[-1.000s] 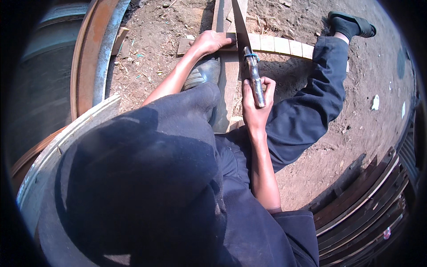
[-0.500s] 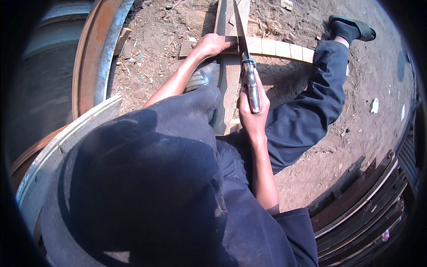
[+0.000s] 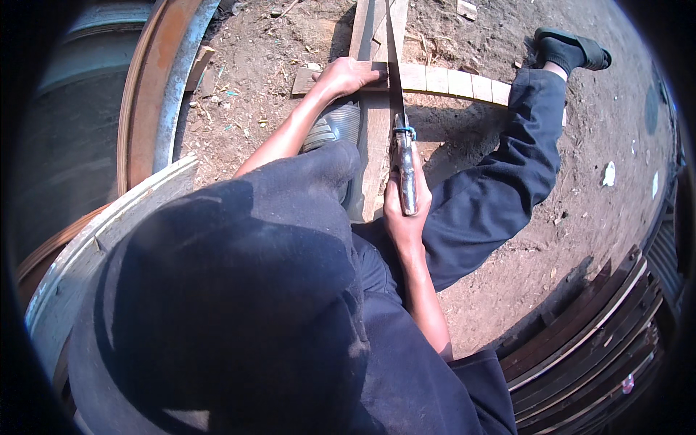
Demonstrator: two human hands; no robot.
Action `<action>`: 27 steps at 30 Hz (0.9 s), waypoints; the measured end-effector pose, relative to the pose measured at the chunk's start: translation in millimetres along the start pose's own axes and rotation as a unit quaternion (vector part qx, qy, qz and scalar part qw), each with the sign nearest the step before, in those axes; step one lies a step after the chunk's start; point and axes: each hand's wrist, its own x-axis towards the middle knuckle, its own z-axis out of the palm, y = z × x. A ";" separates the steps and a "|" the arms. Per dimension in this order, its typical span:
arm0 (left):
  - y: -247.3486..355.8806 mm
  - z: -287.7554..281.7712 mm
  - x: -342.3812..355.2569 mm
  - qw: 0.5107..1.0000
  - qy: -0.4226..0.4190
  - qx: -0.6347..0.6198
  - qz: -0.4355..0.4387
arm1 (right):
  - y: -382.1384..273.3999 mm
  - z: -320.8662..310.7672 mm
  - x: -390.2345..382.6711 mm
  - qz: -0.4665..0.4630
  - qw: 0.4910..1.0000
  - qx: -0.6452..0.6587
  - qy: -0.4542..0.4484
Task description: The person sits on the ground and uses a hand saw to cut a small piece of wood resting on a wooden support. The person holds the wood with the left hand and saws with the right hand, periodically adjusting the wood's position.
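My right hand (image 3: 406, 206) is wrapped round the handle of a handsaw (image 3: 396, 80), whose long blade points away from me. The blade lies across a thin wooden slat (image 3: 461, 83) marked with several crosswise lines. Under the slat runs a longer wooden beam (image 3: 375, 134), pointing away from me. My left hand (image 3: 348, 76) presses the slat down on the beam, just left of the blade, with its fingers curled over the wood. The underside of that grip is hidden.
A sandalled foot (image 3: 335, 125) rests beside the beam, below my left hand. My other leg stretches out to the right, with its sandal (image 3: 580, 49) on the dirt. Curved metal and wooden pieces (image 3: 156, 94) stand at left; dark slats (image 3: 587, 341) lie stacked at lower right.
The handsaw and my right hand have drawn back toward me, the blade sliding along the slat. My left hand stays in place on the slat.
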 end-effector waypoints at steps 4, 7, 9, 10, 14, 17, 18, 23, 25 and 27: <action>4.0 0.5 7.8 0.998 -0.030 -0.025 -0.052 | -10.0 13.2 14.4 -0.007 1.000 -0.028 0.011; 16.6 -4.8 3.1 0.997 -0.029 -0.032 -0.060 | -7.4 8.9 12.3 -0.013 1.000 -0.025 0.010; 17.1 -3.7 0.2 0.999 -0.011 -0.010 -0.039 | -10.0 -0.9 -1.7 0.026 1.000 -0.015 0.000; 25.2 -5.2 -0.3 0.997 -0.025 -0.040 -0.057 | -8.0 -1.9 -9.2 0.015 1.000 0.004 0.018; 1.7 -6.5 2.4 0.998 -0.023 -0.034 -0.055 | -2.2 4.1 6.5 -0.013 1.000 0.016 0.001; 14.3 -11.7 0.0 0.996 -0.042 -0.027 -0.067 | -9.3 5.9 28.6 0.075 0.996 0.051 -0.023; 16.3 -10.2 1.0 0.998 -0.044 -0.025 -0.041 | -8.9 6.4 25.1 0.030 0.999 0.029 0.000; 6.5 -3.3 4.9 0.999 -0.023 -0.012 -0.021 | -2.3 -1.2 -1.7 -0.042 0.999 -0.003 0.028; 18.5 -8.4 3.4 0.999 -0.048 0.024 0.008 | -1.6 4.1 13.7 -0.001 1.000 0.024 0.017; 9.4 -8.8 1.8 0.997 -0.035 -0.039 -0.050 | -4.0 7.4 27.9 0.020 0.999 0.027 0.001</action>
